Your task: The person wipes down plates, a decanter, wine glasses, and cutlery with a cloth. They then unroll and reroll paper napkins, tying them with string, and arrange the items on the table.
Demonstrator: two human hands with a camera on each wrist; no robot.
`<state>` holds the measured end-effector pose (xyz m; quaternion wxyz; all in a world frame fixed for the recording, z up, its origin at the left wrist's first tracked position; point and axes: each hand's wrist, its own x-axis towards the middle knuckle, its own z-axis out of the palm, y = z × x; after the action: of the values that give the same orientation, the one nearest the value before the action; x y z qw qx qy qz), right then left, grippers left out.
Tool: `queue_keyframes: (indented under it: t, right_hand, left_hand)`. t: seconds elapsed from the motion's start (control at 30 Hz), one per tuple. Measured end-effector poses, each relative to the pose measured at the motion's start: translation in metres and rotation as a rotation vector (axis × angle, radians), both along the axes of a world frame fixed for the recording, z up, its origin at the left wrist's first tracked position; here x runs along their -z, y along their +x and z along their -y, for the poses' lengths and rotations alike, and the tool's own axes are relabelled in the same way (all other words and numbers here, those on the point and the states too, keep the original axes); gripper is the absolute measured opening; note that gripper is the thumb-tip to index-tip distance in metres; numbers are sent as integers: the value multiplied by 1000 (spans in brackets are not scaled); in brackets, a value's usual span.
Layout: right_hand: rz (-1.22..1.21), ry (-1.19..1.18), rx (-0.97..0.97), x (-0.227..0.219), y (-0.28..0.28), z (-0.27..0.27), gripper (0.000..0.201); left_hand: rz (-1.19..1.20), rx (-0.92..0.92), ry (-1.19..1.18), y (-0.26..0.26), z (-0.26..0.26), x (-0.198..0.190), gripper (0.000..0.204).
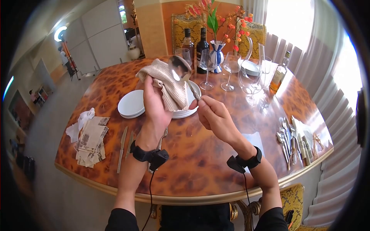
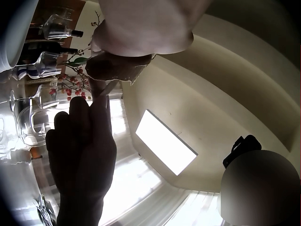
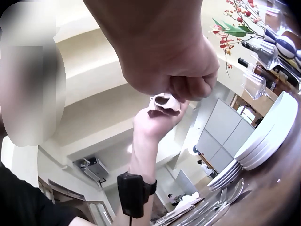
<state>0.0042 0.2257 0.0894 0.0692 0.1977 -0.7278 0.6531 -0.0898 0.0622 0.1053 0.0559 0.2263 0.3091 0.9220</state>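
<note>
"What's closest to your lens?"

"On my feed from over here, two black sleeves (image 1: 121,220), low in the head view, with a dark camera band (image 1: 148,156) on each wrist."

"Take me across from the left."

"At the left of the desk (image 1: 185,169) I see crumpled white tissue (image 1: 81,122) touching a fanned stack of patterned paper (image 1: 91,141). Then knives (image 1: 122,149) lying side by side, and a small stack of white plates (image 1: 131,104)."

"And the left hand?"

"My left hand (image 1: 157,104) is palm up, closed on a beige textured cloth (image 1: 169,86), raised above the desk; I can't make out every finger behind it."

"Where's the spoon?"

"The spoon (image 1: 180,68) is up in the air, its shiny bowl against the cloth's right side as I see it. More plates (image 1: 184,114) sit behind and below. Farther back I've got two dark bottles (image 1: 202,50), stemmed glasses (image 1: 232,65) and a blue-and-white vase (image 1: 217,57) with red berries."

"Right hand?"

"My right hand (image 1: 217,117) is clamped on the spoon's handle, thumb and fingers together. Past it stand a glass decanter (image 1: 250,79) and an amber bottle (image 1: 278,77), then cutlery (image 1: 284,140) beside tied bundles (image 1: 306,148) near the desk's right edge."
</note>
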Motion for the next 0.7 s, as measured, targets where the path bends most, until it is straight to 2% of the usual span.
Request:
queue_keyframes:
  t: [0.07,0.13,0.2,0.33,0.4,0.47,0.53,0.6,0.67,0.7]
  right_hand:
    - [182,-324,-185,-7,6,-2,29]
    - [263,-312,-184,-10,9,1,31]
    - [431,-267,-307,-2,4,-2,31]
    - [359,-249,-321,0,-3,-7,34]
    - [351,-282,-318,1,-2,-6,35]
    - [344,-318,-315,2,0,-1,36]
    - [180,-99,-147,3,2,7,37]
    - [173,-78,-107,12,1,15,37]
    - [168,-56,-69,17,3,21,37]
    - [49,42,22,19,4,23,36]
  left_hand:
    - [33,-1,7,5,-3,-3,51]
    - [-48,294,30,15,-3,-6,56]
    - [-101,304,4,32,-2,-17,62]
    - [-133,426,180,37,4,-24,60]
    - [-180,278,153,33,6,-25,54]
    - [-210,321,152,35,5,-22,50]
    - [-273,179,24,40,-2,-17,50]
    - [-210,148,-46,48,-8,-14,51]
    - [-214,-21,-180,52,-12,-13,41]
    - [-209,-21,-178,51,-14,-9,41]
